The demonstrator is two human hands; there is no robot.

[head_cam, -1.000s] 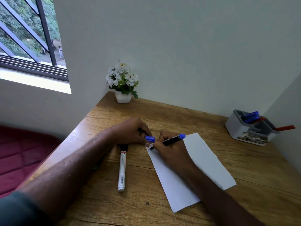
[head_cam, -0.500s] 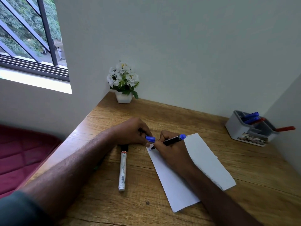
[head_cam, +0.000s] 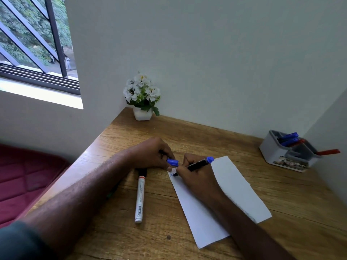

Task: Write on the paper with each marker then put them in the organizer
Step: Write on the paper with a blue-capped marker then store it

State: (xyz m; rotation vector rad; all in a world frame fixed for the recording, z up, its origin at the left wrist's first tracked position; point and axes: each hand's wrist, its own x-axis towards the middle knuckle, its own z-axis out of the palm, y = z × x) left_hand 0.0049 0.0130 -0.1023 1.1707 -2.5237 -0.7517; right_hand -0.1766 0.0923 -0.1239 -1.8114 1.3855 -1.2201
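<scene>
A white sheet of paper lies slanted on the wooden desk. My right hand grips a black marker with a blue end, its tip touching the paper's top left corner beside small blue and red marks. My left hand rests at that corner and pinches the blue cap. A white marker with a black cap lies on the desk just left of the paper. The grey and white organizer stands at the far right with blue and red markers in it.
A small white pot of white flowers stands in the back left corner of the desk. Walls close the desk at the back and right. The desk's left edge drops to a dark red cushion. A window is at the upper left.
The marker tip has crept slightly right across the paper's top left corner, leaving a small blue mark. My left hand stays put with the cap.
</scene>
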